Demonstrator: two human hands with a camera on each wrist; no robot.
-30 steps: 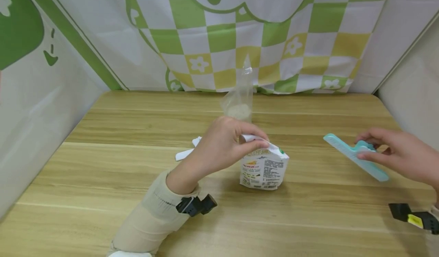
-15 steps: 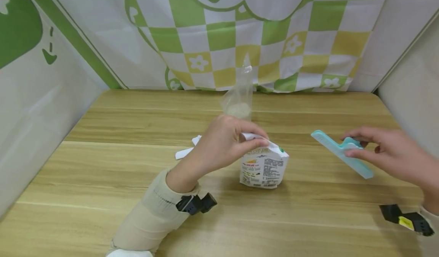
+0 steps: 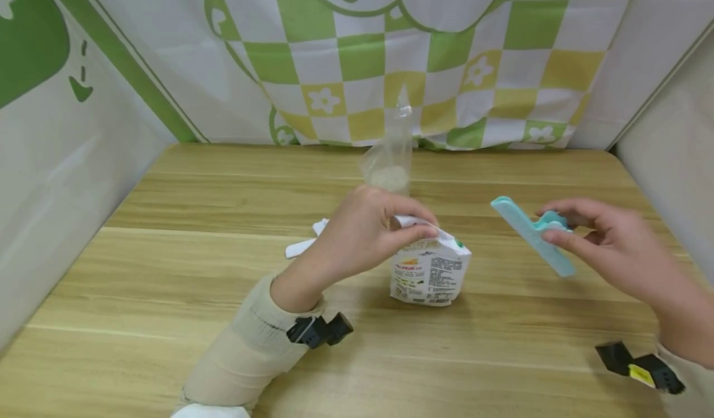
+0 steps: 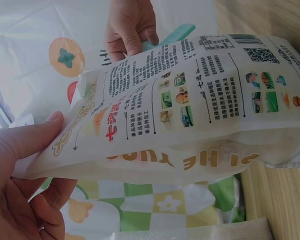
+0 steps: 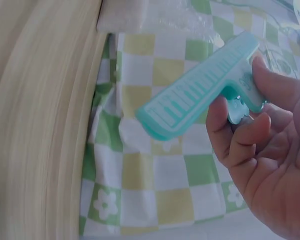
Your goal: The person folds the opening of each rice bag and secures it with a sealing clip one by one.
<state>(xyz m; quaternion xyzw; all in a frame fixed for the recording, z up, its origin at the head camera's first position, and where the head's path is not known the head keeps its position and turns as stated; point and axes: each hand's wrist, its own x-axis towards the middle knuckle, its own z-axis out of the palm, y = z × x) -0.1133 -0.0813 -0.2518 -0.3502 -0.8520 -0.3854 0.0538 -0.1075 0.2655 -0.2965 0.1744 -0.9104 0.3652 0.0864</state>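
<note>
A white printed food bag (image 3: 429, 275) stands on the table, its top folded over. My left hand (image 3: 362, 238) pinches that folded top between thumb and fingers; in the left wrist view the bag (image 4: 190, 100) fills much of the picture. To the right, my right hand (image 3: 608, 244) holds a turquoise bag clip (image 3: 532, 235) by its handles, above the tabletop and apart from the bag. The long bar of the clip (image 5: 200, 87) points away from the fingers in the right wrist view, and its jaws look closed together.
Behind the left hand stands a clear plastic bag (image 3: 390, 164) with pale grain-like contents. White flat pieces (image 3: 300, 248) lie on the table left of the left hand, partly hidden by it. A checked green and yellow cloth (image 3: 362, 58) hangs along the table's back edge.
My right hand has moved left with the clip, bringing it closer to the white bag and slightly higher in view. The left hand keeps its pinch on the bag's top.
</note>
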